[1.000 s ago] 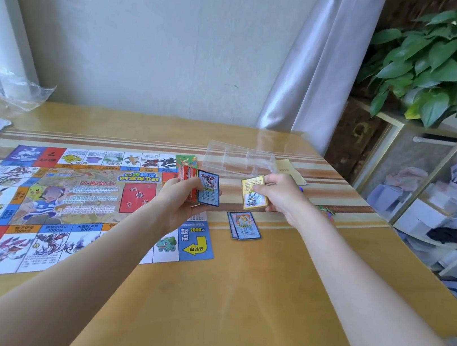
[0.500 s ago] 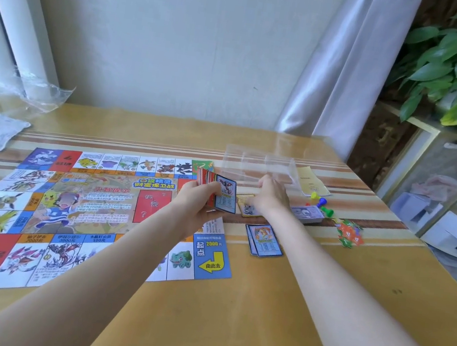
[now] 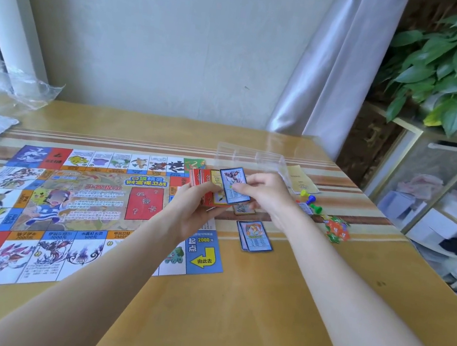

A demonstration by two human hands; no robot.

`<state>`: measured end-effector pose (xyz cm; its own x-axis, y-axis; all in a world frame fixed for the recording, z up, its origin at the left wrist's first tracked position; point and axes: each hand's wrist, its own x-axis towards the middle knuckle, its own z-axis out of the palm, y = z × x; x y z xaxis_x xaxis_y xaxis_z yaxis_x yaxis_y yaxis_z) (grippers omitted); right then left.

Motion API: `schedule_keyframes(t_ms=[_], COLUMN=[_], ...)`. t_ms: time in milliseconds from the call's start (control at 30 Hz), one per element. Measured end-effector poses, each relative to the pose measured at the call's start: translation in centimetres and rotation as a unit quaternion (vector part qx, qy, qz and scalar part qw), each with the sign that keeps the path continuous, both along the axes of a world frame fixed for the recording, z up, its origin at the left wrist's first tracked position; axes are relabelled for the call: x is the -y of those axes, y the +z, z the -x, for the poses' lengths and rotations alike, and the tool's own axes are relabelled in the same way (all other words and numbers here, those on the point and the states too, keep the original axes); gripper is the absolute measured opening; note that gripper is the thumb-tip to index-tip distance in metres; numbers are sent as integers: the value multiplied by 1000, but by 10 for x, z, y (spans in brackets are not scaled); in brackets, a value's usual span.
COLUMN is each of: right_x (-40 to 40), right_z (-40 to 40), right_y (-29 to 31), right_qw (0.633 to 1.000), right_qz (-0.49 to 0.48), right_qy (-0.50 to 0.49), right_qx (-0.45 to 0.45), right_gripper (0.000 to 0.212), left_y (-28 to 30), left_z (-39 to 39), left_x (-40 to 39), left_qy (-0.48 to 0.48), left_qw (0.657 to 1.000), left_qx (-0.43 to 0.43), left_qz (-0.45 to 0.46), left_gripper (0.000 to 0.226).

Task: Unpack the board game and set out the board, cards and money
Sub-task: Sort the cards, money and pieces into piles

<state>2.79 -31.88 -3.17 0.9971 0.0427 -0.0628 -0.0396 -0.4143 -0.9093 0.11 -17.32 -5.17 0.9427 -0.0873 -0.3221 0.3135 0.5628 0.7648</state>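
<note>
Sorting in progress, judging by the layout. Left hand (image 3: 195, 206) curled around a fanned deck of cards (image 3: 205, 182), red backs showing, raised above the board's right edge. Right hand (image 3: 265, 196) pinching a blue-bordered card (image 3: 233, 184) at the front of that deck, probably to peel it off toward the blue pile (image 3: 255, 236) lying flat on the surface (image 3: 260, 311) just nearer. Board (image 3: 67, 208) unfolded on the left: thin, glossy printed sheet, creases visible. Far right: clear rigid plastic tray (image 3: 253, 157), small plastic pawns (image 3: 309, 198), yellowish paper slip (image 3: 302, 179). Money not clearly identifiable. Cards small, rectangular, slick-looking, likely to slide.
</note>
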Motion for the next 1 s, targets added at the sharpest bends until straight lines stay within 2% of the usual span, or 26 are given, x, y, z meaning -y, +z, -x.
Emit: schedule_keyframes(t_ms=[67,133,200,267,367,467,567,600,633,700,733,767,833,900,1000], right_x=[7,17,27,32,32,30,28,27,25,20,17,13,7,3,5], right_z=[1,2,6,13,25,37,43,43,42,41,40,39,36,31,19], right_y=[5,8,10,10,8,7,5,6,8,13,16,17,14,9,4], right_qw=[1000,997,994,986,966,939,905,904,920,972,987,993,995,998,997], right_qz=[3,46,95,139,212,313,409,417,389,235,160,119,96,56,-7], right_qy=[-28,-55,-40,-12,29,52,41,31,16,0,4,12,13,-17,-82], right_qx=[3,2,-36,-93,-143,-137,-109,-84,-51,-10,-7,-9,-10,-7,2], right_gripper=[13,21,20,19,24,29,44,44,41,31,31,30,31,30,23], left_y=[0,1,0,-2,-4,-4,-4,-3,-2,0,1,2,5,7,9], left_z=[1,2,3,5,10,14,18,19,20,21,21,20,20,18,14], left_x=[-3,-5,-5,-3,1,2,2,2,2,4,6,7,9,10,3], left_qy=[11,9,11,9,-4,-8,-17,-19,-20,-22,-26,-31,-44,-51,-42], left_qw=[1000,999,995,995,995,994,993,992,991,992,994,995,997,998,999], left_qx=[-2,1,0,0,11,14,9,10,12,13,11,9,9,3,-3], left_qz=[-10,-51,-97,-102,-102,-109,-117,-124,-130,-123,-109,-91,-66,-47,-2], left_gripper=[28,14,9,12,30,35,16,12,12,12,11,9,10,17,14])
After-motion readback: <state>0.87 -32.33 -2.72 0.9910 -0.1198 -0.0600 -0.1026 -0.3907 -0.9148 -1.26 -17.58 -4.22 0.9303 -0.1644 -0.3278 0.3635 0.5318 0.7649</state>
